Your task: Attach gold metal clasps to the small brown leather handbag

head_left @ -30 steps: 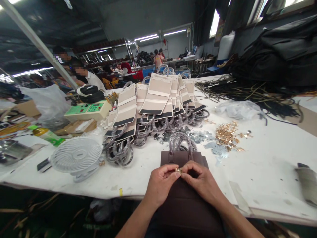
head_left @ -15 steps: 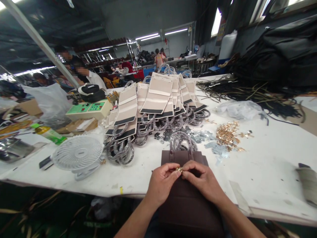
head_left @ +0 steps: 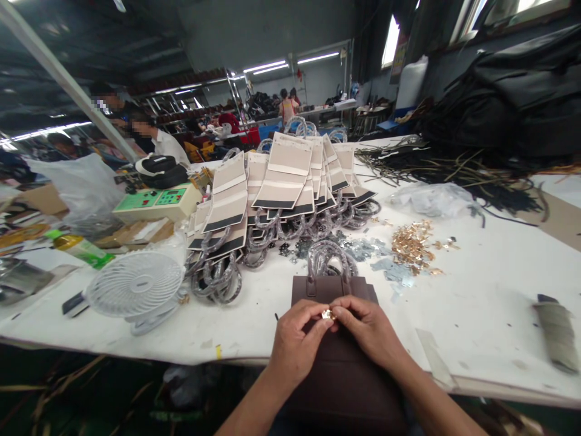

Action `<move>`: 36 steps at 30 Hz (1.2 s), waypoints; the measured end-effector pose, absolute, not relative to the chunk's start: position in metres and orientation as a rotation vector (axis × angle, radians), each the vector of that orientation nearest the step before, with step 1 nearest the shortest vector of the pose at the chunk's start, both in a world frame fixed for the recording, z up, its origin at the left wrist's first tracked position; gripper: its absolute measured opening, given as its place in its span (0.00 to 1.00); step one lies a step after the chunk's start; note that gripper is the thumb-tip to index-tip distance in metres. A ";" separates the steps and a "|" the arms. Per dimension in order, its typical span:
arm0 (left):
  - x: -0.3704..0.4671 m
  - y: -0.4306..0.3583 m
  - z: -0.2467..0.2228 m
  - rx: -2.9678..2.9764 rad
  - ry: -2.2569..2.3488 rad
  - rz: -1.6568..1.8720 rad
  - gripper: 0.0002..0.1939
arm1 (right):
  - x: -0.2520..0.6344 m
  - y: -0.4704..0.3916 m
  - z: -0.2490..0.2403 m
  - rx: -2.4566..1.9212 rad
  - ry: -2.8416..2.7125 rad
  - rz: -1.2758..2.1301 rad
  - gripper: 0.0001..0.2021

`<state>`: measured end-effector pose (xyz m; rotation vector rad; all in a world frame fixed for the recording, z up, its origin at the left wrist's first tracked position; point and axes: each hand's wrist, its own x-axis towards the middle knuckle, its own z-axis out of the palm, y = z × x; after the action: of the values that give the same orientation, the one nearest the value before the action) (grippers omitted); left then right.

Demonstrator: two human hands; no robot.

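Note:
A dark brown bag (head_left: 338, 375) lies over the table's front edge, its plastic-wrapped handles (head_left: 327, 257) pointing away from me. My left hand (head_left: 297, 345) and my right hand (head_left: 370, 330) meet over the bag's upper part. Between their fingertips they pinch a small gold metal fitting (head_left: 327, 314). Both hands rest on the bag.
A stack of beige and black bags (head_left: 281, 181) with wrapped handles fills the table's middle. A pile of gold fittings (head_left: 411, 245) lies right of them, a white fan (head_left: 134, 284) lies at the left, and a green control box (head_left: 157, 203) stands behind. Black straps (head_left: 454, 166) are heaped far right. People work in the background.
The hands stay pinched on the gold fitting over the brown bag. Only the view has shifted slightly.

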<state>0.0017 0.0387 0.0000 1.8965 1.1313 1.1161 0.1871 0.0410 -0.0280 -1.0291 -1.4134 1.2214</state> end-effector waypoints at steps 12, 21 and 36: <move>-0.019 0.049 -0.013 1.948 1.518 1.310 0.27 | 0.190 0.030 -0.023 -1.080 -1.266 1.197 0.19; -0.015 0.009 -0.014 1.920 1.538 1.335 0.28 | 0.219 -0.017 -0.050 -1.233 -0.975 1.345 0.23; -0.010 -0.035 -0.022 2.045 0.989 1.023 0.40 | 0.261 -0.068 -0.061 -1.144 -0.264 1.373 0.21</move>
<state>-0.0102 -0.0350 -0.0221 2.0445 0.9886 1.0227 0.2608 -0.0680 -0.0613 -1.1439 -0.2641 1.3729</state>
